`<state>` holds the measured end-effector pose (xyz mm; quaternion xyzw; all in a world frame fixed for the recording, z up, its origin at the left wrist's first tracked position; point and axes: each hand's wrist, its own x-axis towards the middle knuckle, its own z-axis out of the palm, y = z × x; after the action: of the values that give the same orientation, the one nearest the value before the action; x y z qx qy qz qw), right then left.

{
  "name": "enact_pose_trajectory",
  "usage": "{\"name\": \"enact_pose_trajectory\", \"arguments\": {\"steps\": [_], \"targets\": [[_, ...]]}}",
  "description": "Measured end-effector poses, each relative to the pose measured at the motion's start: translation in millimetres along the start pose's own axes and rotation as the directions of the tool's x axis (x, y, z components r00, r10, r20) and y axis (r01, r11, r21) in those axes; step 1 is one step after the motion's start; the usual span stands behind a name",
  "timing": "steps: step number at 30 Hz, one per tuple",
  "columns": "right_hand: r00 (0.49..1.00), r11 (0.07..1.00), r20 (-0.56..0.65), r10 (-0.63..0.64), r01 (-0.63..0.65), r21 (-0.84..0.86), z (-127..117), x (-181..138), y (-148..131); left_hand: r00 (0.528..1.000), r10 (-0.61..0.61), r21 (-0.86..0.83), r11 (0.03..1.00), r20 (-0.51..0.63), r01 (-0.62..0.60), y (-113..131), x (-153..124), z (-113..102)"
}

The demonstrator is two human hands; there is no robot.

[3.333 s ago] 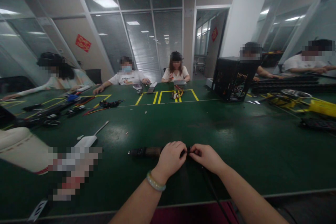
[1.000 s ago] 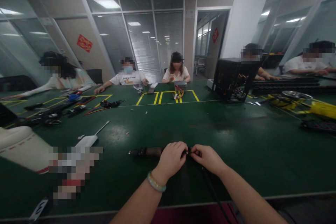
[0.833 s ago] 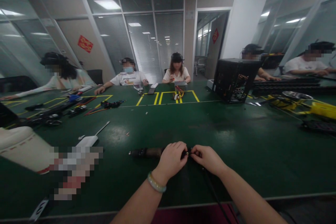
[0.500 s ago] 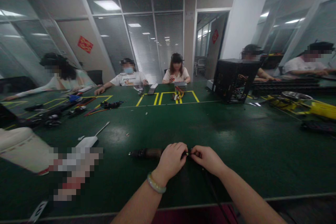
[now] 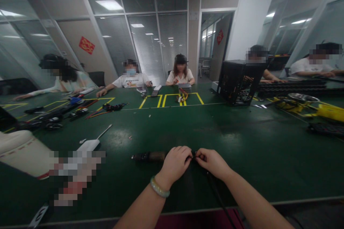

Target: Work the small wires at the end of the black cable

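A dark electric screwdriver (image 5: 153,156) lies lengthwise on the green table, its tip pointing left. My left hand (image 5: 175,163) is wrapped over its rear end, palm down, and hides that part. Close beside it, my right hand (image 5: 214,163) pinches the end of a black cable (image 5: 218,195) between thumb and fingers. This cable drops from under the right hand over the table's front edge. The fingertips of both hands almost meet, and the joint between cable end and screwdriver is mostly covered. Whether they are fully connected cannot be seen.
On the left are a white cup (image 5: 25,154), a screwdriver-like tool with a thin shaft (image 5: 105,131) and a number tag (image 5: 40,216). Cables (image 5: 114,107) lie farther back. A black computer case (image 5: 240,82) stands right of centre, yellow parts (image 5: 331,111) beyond it. Several people sit around the table.
The small gap with a shiny bit between my two hands has closed, and that bit is now hidden. Otherwise both hands keep their places.
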<state>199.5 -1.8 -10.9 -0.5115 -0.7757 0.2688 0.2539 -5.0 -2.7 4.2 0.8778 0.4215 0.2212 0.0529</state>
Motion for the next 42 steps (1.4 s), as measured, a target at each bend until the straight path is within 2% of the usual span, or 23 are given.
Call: {"name": "enact_pose_trajectory", "arguments": {"steps": [11,20,42], "targets": [[1.000,1.000,-0.004,0.010,-0.010,0.008,1.3,-0.2,0.7,1.000,0.019,-0.022,1.000,-0.009,-0.019,1.7,0.5,-3.3],[1.000,1.000,-0.003,-0.002,0.002,0.008,3.9,1.9,4.2,1.000,-0.010,-0.006,1.000,-0.023,0.010,-0.3,0.4,2.5],[1.000,1.000,-0.008,0.026,-0.026,0.000,4.5,2.0,1.6,0.998,-0.059,-0.006,0.998,-0.003,0.059,0.3,0.6,0.6]]}}
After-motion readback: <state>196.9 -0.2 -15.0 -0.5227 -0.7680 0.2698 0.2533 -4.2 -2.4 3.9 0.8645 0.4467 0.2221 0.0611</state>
